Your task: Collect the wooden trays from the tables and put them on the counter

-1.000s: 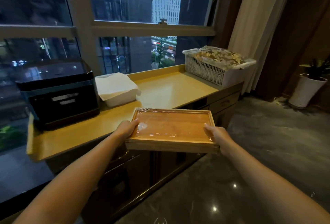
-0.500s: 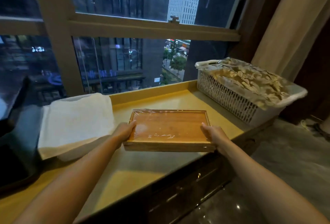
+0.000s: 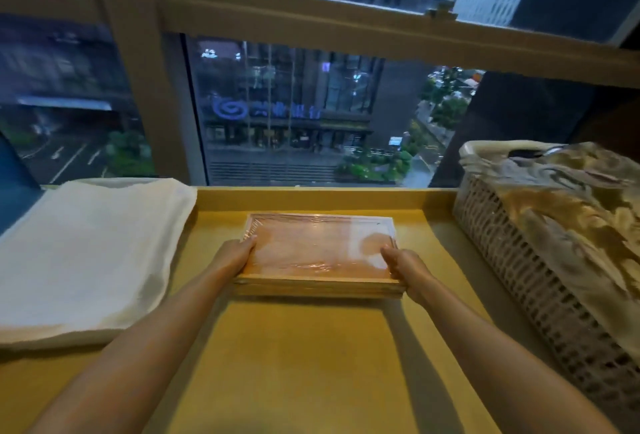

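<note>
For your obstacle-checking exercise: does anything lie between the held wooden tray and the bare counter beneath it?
Nothing visible does. The wooden tray sits between the white cloth and basket, over bare counter.

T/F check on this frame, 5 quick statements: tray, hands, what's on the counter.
1. Both hands hold the wooden tray, left hand on one short end, right hand on the other. True.
2. The tray is wrapped in clear film. True.
3. The tray sits inside the white basket. False: it is over the yellow counter, apart from the basket.
4. Folded white cloth lies left of the tray. True.
5. The basket is empty. False: patterned fabric fills it.
</note>
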Demonstrator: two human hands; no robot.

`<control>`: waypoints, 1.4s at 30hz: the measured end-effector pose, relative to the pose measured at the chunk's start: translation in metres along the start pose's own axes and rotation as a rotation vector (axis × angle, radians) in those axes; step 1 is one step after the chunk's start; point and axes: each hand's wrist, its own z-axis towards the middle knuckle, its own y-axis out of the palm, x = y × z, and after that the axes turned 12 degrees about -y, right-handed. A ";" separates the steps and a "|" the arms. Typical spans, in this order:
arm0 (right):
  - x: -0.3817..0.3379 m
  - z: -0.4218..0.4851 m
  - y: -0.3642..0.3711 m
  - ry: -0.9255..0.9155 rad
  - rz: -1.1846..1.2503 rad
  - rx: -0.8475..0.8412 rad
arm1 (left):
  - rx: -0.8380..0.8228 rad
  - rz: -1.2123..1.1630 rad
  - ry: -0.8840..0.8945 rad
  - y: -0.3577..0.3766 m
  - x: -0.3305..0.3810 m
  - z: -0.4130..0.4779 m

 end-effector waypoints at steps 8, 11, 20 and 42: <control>0.001 0.075 -0.002 0.057 -0.004 -0.120 | 0.119 -0.047 -0.113 0.024 0.017 0.036; 0.003 0.091 0.001 0.064 0.034 -0.141 | 0.118 -0.062 -0.151 0.027 0.021 0.046; 0.002 0.123 0.010 0.141 0.076 -0.139 | 0.124 -0.157 -0.174 0.030 0.033 0.075; -0.005 0.140 0.013 -0.035 -0.293 -0.142 | 0.170 -0.183 -0.186 0.014 0.046 0.079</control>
